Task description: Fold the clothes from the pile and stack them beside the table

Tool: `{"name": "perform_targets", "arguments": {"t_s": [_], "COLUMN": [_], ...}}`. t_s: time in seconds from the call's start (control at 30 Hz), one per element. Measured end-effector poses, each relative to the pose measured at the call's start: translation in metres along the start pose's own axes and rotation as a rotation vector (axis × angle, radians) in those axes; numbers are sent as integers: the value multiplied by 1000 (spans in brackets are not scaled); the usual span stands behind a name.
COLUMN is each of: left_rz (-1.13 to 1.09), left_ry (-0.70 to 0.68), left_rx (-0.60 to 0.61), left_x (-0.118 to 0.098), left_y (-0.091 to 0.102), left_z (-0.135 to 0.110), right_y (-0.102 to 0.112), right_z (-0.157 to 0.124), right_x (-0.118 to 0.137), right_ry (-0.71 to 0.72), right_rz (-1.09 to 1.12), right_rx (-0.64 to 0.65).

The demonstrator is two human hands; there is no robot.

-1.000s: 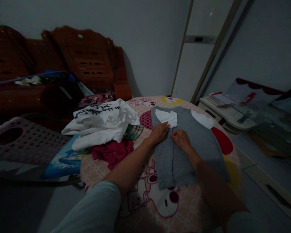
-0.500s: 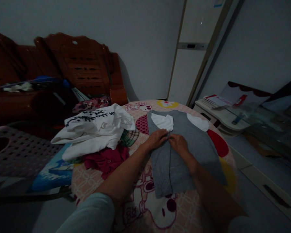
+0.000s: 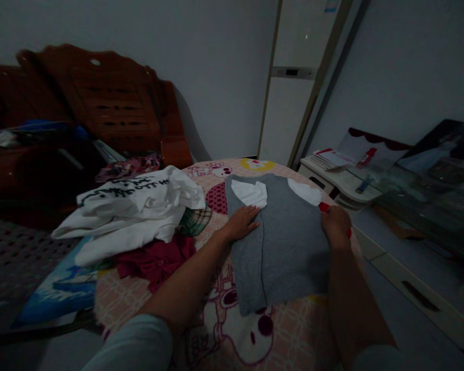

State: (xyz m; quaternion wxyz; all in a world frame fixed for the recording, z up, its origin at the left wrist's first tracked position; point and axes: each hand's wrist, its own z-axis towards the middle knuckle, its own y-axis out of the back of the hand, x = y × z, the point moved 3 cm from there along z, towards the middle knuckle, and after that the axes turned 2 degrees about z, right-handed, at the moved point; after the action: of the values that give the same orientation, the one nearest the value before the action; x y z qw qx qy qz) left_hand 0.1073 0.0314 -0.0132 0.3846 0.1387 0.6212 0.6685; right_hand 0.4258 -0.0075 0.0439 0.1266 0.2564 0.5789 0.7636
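A grey knit vest [image 3: 290, 237] lies spread on the round table, its left side folded inward. White fabric [image 3: 250, 194] shows at its left armhole, and another white piece [image 3: 306, 191] at the right one. My left hand [image 3: 242, 222] rests on the folded left part, fingers stretched out toward the white fabric. At the garment's right edge, my right hand [image 3: 336, 224] is closed on the grey knit; its fingertips are partly hidden.
The table wears a pink patterned cloth [image 3: 294, 335]. To the left lie a white garment with black lettering [image 3: 139, 206] and a dark red garment [image 3: 158, 260]. Behind stands a wooden sofa [image 3: 108, 103]; a white cabinet [image 3: 332, 183] is at the right.
My right hand has moved from the middle of the vest to its right edge and taken hold there. My left hand has flattened on the folded part. The view has shifted slightly right.
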Motion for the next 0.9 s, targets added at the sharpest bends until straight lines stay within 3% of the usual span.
{"name": "perform_targets", "arguments": {"t_s": [0.1,0.2,0.37,0.43,0.53,0.63,0.73,0.8,0.9], "left_rz": [9,17,20,16,1,-6,1,5,6], "left_ry": [0,3,6,11,6,0,1,1,-6], "left_rx": [6,6,-2,-2,-8,-20,-23,-15,-4], "left_x": [0,1,1,1,0,-1,-2,-2,-2], "left_y": [-1,-1,-1,-1,0,1,2,1,0], "left_z": [0,0,0,0,0,0,-1,-1,0], "right_y": [-13,-21,-20,-14,-8,-13,-21,-22,-21], "right_z": [5,8,13,11,-7,-40,-63,-61,-37], "right_x": [-16,-18,-15,-3,33,76,98,97,75], "right_ry": [-81,-122,-56,39,300,607,749,718,432], "right_rz": [-24,1,99,173,238,163,124,229,437], "right_rx": [102,114,129,93,83,204,337,370,336]}}
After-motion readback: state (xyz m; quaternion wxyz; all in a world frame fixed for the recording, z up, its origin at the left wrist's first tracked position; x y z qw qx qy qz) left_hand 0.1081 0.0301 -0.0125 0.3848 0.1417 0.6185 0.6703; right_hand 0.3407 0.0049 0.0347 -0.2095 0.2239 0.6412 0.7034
